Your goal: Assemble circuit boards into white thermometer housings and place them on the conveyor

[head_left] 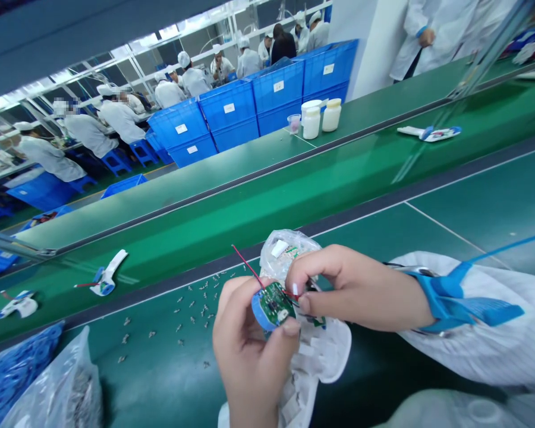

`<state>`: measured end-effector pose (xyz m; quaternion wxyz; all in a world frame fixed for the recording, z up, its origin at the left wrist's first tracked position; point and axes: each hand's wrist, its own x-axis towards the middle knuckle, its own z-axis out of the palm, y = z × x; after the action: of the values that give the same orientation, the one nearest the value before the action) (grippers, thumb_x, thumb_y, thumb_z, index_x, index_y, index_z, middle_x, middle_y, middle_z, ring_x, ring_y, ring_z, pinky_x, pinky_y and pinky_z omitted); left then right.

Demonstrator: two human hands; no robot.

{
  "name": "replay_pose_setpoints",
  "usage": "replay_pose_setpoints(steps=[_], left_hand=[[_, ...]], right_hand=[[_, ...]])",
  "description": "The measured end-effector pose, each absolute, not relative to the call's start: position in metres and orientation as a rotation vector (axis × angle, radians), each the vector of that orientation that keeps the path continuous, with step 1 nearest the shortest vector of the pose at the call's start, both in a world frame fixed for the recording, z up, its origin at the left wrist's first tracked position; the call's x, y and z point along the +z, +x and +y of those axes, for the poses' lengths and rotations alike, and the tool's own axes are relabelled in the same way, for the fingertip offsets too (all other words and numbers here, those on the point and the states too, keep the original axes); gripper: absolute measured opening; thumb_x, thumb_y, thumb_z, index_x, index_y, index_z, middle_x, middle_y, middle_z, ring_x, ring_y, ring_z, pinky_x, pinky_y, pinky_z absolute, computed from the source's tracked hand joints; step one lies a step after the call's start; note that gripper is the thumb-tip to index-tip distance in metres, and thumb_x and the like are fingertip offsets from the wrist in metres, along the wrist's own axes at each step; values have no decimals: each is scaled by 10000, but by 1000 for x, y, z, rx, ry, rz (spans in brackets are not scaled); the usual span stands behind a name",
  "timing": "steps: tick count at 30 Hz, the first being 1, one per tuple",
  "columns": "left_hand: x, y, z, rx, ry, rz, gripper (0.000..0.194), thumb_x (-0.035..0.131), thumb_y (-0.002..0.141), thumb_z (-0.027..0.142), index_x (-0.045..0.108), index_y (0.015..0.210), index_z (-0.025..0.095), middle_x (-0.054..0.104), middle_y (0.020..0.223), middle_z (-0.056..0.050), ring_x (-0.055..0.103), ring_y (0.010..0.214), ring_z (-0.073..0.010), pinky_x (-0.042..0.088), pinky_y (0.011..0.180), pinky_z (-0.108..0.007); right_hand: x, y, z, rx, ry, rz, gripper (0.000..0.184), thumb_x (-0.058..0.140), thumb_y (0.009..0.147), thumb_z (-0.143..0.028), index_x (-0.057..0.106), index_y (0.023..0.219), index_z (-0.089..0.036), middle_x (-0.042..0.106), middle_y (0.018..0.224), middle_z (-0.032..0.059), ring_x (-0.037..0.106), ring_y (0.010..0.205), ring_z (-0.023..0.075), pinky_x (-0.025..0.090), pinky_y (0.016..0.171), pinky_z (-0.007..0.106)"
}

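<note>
Held in my left hand (254, 351) is a small green circuit board (275, 304) with a blue rim, gripped between thumb and fingers. A red wire (247, 266) sticks up from the board. My right hand (334, 288) is beside it, thumb and forefinger pinched on a small white wire connector (295, 290) with red and dark leads. Beneath both hands lies a white plastic housing (334, 351), partly hidden by them. Just behind is a clear plastic bag (280, 246) with circuit boards inside. A blue wrist strap (455, 297) circles my right wrist.
Several small screws (205, 306) are scattered left of my hands. Plastic bags (57, 386) of parts lie at the lower left. A green conveyor belt (232, 223) carries white assemblies (109, 276). White jars (312, 122) and blue crates (229, 113) stand beyond it. People in white work further back.
</note>
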<state>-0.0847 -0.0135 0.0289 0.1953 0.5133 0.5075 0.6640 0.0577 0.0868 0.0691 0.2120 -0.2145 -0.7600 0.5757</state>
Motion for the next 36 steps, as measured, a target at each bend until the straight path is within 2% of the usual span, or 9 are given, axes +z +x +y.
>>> replay_pose_setpoints(steps=[4, 10, 14, 18, 22, 26, 31, 36], left_hand=[[29, -84, -13, 1866, 1389, 1426, 325, 763, 738, 285, 671, 1047, 248, 624, 1007, -51, 610, 899, -208, 524, 738, -282], [29, -83, -14, 1825, 1376, 1460, 283, 752, 746, 277, 683, 1020, 258, 636, 937, -36, 604, 822, -186, 516, 678, -258], [30, -80, -13, 1833, 1261, 1400, 287, 756, 746, 278, 684, 1024, 276, 633, 884, -10, 594, 771, -153, 499, 667, -225], [32, -78, -11, 1880, 1091, 1358, 261, 764, 741, 289, 695, 993, 274, 628, 826, 10, 583, 704, -113, 490, 620, -173], [33, -77, -10, 1882, 950, 1330, 237, 780, 728, 273, 682, 943, 260, 637, 793, 25, 587, 675, -78, 486, 605, -122], [31, -78, -8, 1927, 910, 1241, 265, 775, 738, 251, 645, 969, 247, 621, 781, 30, 576, 658, -64, 488, 606, -114], [29, -77, -6, 1947, 962, 1202, 265, 769, 742, 269, 643, 972, 233, 621, 790, 15, 581, 666, -81, 503, 611, -143], [30, -75, -4, 1950, 1005, 1189, 266, 759, 749, 298, 664, 993, 251, 644, 792, 8, 603, 646, -93, 514, 588, -160]], right_hand=[[67, 55, 84, 1645, -610, -2026, 31, 606, 737, -164, 588, 722, -143, 570, 648, -21, 523, 612, 85, 423, 580, 193], [59, 53, 82, 1692, -553, -1915, 63, 629, 751, -193, 631, 729, -134, 552, 646, -4, 490, 609, 90, 394, 552, 203], [57, 55, 84, 1763, -430, -1865, 72, 643, 763, -178, 631, 707, -134, 534, 662, -7, 492, 629, 85, 398, 585, 208], [54, 56, 85, 1799, -340, -1888, 202, 613, 835, -301, 579, 718, -140, 535, 744, 16, 514, 727, 118, 418, 681, 257], [50, 55, 82, 1774, -389, -1843, 253, 524, 900, -360, 500, 746, -161, 535, 807, 32, 509, 800, 144, 412, 731, 292], [49, 53, 79, 1748, -438, -1749, 234, 501, 914, -332, 489, 748, -167, 520, 745, 17, 493, 720, 127, 395, 652, 259], [48, 52, 80, 1647, -418, -1891, 282, 510, 915, -346, 554, 721, -146, 512, 699, 15, 466, 671, 108, 379, 630, 239], [50, 54, 84, 1504, -348, -2005, 360, 481, 933, -387, 521, 660, -156, 504, 653, 10, 459, 678, 115, 373, 649, 248]])
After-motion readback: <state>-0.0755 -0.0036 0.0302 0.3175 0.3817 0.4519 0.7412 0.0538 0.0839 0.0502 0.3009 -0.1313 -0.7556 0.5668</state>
